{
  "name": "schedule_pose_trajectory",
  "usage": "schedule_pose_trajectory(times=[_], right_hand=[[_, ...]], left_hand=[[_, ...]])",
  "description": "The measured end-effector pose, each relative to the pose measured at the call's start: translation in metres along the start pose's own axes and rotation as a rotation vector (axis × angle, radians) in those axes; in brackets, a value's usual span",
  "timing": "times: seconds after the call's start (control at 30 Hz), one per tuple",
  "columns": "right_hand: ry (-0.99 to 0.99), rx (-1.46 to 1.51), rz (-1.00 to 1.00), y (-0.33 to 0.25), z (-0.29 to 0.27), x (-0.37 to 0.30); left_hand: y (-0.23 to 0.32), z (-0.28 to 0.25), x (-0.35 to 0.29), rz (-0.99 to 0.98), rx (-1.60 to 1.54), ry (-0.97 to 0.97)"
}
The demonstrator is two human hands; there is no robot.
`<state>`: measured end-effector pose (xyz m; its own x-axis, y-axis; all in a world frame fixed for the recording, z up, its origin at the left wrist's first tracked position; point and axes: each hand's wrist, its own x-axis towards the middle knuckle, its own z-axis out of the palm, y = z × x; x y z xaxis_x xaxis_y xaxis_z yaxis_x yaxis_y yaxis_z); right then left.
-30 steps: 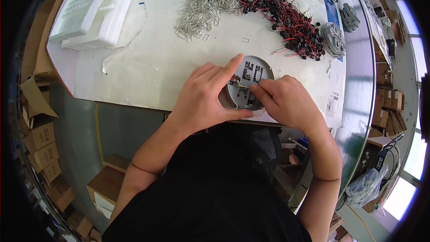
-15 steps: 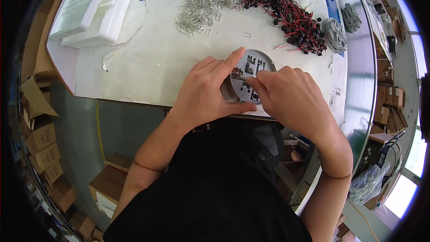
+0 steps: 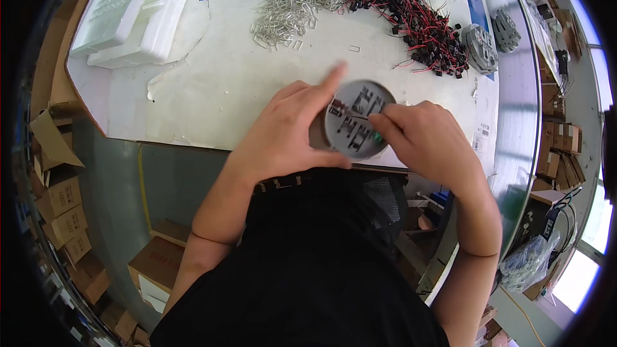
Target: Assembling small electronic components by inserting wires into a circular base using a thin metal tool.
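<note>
Over the front of the table (image 3: 212,115), we are holding the round gray case (image 3: 355,126) between our left hand (image 3: 283,130), curving wide around its left rim, and our right hand (image 3: 429,142), pinching a thin piece (image 3: 360,115) we cannot identify.

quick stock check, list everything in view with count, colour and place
disc: one, grey, centre
thin piece: one, colour unclear, across disc
clips: many, silver, far middle, one apart
wired parts: many, black and red, right of clips
grey parts: two groups, grey, far right
foam: at least two, white, far left
bench: one, white, upper middle
boxes: many, brown, both sides
bag: one, clear, lower right
windows: several, white, right rim
shirt: one, black, lower centre
left hand: one, bare, left of disc
right hand: one, bare, right of disc
</note>
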<state>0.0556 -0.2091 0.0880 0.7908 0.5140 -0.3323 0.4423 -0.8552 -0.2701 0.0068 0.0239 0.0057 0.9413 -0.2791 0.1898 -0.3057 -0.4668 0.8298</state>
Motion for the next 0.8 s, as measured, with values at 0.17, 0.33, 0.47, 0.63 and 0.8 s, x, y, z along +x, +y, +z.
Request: schedule_pose_trajectory(times=[0.17, 0.33, 0.47, 0.63, 0.8], right_hand=[[0.236, 0.446, -0.145, 0.017, 0.023, -0.027], [0.431, 0.184, -0.177, -0.012, 0.059, -0.027], [0.728, 0.026, -0.246, 0.011, 0.068, -0.034], [1.129, -0.024, -0.335, 0.052, 0.066, -0.044], [1.659, 0.675, 0.455, 0.224, -0.015, -0.086]], left_hand=[[-0.012, -0.023, 0.007, 0.085, -0.158, -0.215], [-0.011, -0.019, 0.003, -0.045, -0.241, -0.222], [0.003, 0.005, 0.007, -0.195, -0.399, -0.044], [0.022, 0.028, 0.016, -0.100, -0.546, 0.091], [0.012, 0.028, 0.008, -0.059, -0.198, 0.230]])
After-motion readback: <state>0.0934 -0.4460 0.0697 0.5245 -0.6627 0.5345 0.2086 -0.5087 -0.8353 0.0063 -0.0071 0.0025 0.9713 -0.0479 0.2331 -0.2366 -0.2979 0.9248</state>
